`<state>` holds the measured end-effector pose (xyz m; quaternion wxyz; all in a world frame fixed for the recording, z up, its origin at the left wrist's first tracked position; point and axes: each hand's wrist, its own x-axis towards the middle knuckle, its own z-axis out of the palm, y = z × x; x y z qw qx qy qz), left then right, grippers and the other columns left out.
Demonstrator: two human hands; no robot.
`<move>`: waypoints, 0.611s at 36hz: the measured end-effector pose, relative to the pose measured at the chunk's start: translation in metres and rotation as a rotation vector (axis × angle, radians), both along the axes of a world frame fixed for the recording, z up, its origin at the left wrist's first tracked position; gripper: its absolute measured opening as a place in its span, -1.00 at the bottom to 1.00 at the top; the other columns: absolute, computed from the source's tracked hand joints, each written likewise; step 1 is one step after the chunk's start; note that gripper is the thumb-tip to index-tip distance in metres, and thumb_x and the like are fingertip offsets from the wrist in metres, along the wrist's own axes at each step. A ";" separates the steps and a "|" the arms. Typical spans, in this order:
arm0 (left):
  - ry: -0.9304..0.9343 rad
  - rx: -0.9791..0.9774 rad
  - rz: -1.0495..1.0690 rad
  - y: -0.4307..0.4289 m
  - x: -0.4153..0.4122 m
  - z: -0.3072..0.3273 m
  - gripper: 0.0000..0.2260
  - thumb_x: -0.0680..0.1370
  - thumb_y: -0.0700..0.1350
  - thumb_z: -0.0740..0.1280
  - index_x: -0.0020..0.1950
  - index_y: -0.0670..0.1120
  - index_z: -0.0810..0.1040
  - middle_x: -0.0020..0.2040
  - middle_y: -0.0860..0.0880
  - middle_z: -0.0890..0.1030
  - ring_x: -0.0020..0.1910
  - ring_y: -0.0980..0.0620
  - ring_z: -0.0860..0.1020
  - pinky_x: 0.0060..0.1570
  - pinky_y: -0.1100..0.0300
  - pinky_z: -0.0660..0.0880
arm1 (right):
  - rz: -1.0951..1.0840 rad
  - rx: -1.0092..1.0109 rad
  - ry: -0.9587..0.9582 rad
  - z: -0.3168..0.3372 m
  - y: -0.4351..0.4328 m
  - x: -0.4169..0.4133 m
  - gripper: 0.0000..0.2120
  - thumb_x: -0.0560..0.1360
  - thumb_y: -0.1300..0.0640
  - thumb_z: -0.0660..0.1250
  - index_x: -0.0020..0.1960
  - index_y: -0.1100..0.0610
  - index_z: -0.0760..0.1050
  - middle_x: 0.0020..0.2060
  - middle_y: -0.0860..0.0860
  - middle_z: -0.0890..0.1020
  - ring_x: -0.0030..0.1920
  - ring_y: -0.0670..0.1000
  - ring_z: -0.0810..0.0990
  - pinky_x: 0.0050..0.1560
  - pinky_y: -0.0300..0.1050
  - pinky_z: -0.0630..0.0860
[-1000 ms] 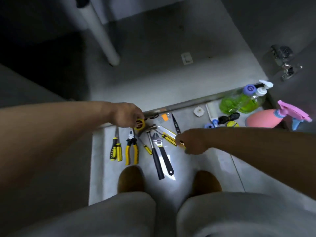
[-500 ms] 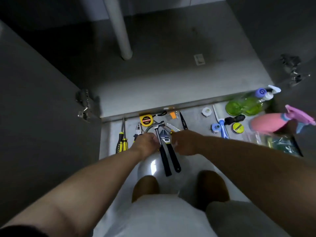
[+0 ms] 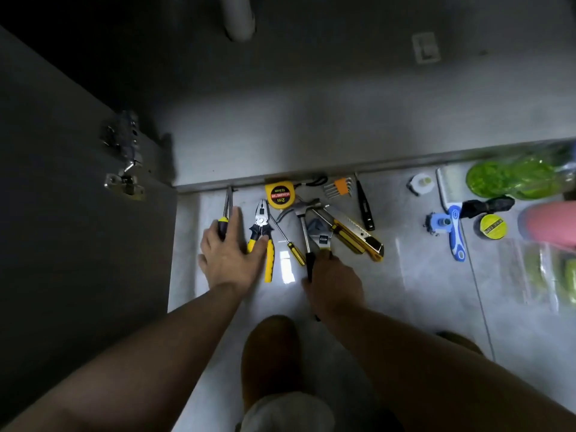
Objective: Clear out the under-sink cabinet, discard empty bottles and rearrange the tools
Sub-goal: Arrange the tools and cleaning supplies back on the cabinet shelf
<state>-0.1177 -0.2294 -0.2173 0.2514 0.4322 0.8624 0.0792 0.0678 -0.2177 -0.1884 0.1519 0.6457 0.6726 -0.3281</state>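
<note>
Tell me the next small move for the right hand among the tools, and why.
Probably draw the steel claw hammer with the black handle straight back toward the feet. The right hand appears to grip its handle, and its head lies crowded against the silver adjustable wrench, the yellow utility knife and the yellow tape measure. The left hand rests on the yellow-handled pliers.

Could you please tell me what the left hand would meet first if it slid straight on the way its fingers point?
The left hand would probably meet the cabinet lip first, just beyond the screwdrivers under its fingers; the lip's height is unclear.
</note>
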 end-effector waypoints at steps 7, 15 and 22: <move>0.025 0.044 -0.160 0.002 0.034 -0.003 -0.32 0.53 0.28 0.31 0.60 0.27 0.12 0.57 -0.04 0.16 0.53 -0.12 0.13 0.39 -0.16 0.25 | -0.010 -0.076 0.087 0.007 0.019 0.011 -0.66 0.45 -0.04 0.45 0.16 0.09 0.56 0.02 0.04 0.65 0.03 0.04 0.65 0.05 -0.06 0.63; -0.025 0.048 -0.159 0.007 0.082 0.000 -0.33 0.53 0.23 0.37 0.58 0.27 0.17 0.60 -0.04 0.12 0.56 -0.13 0.09 0.39 -0.17 0.26 | -0.096 -0.216 0.229 0.043 0.039 0.068 -0.83 0.41 -0.14 0.43 -0.13 -0.08 0.54 -0.24 -0.03 0.71 -0.27 -0.03 0.72 -0.07 -0.02 0.68; -0.041 0.008 -0.240 0.018 0.120 0.002 -0.34 0.54 0.18 0.37 0.58 0.21 0.16 0.63 -0.06 0.01 0.60 -0.14 0.00 0.43 -0.16 0.22 | -0.210 -0.242 0.290 0.057 0.038 0.096 -0.84 0.40 -0.08 0.46 -0.15 -0.03 0.55 -0.42 -0.14 0.68 -0.43 -0.13 0.68 -0.27 -0.18 0.65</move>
